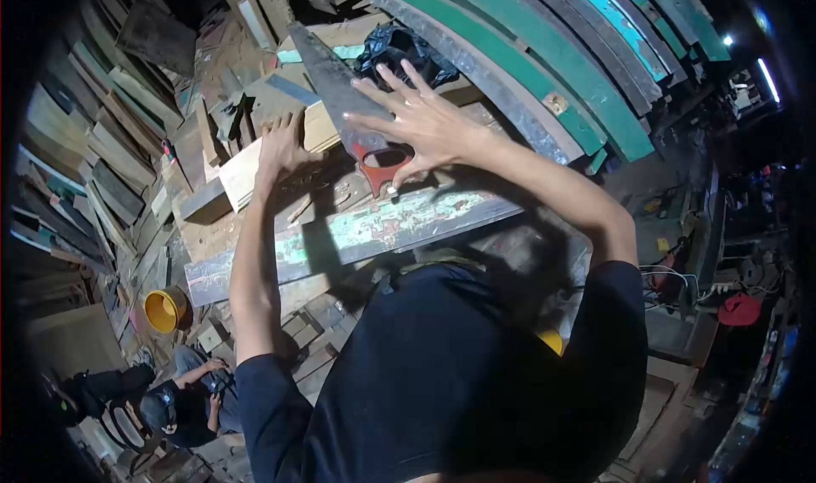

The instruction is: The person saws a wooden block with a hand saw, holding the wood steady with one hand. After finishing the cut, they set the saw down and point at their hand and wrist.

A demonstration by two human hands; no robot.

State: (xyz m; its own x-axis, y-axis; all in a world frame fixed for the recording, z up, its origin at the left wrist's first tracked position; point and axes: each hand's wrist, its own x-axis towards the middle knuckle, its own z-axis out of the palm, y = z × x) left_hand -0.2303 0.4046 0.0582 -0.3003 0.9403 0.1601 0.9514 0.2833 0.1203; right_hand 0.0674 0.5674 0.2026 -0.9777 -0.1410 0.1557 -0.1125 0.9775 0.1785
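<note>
My right hand is spread wide beside a handsaw, its fingers stretched over the blade and the thumb by the red handle. The dark blade points away from me across the work surface. Left of the saw, my left hand lies on a pale wooden board, fingers extended and thumb apart. Nearer to me runs a long plank with worn green paint. Behind my right hand sits a crumpled black plastic bag.
Long green-painted planks are stacked at the upper right. Many boards lean along the left. A yellow bucket stands on the littered floor, and another person sits at the lower left. A red object lies at the right.
</note>
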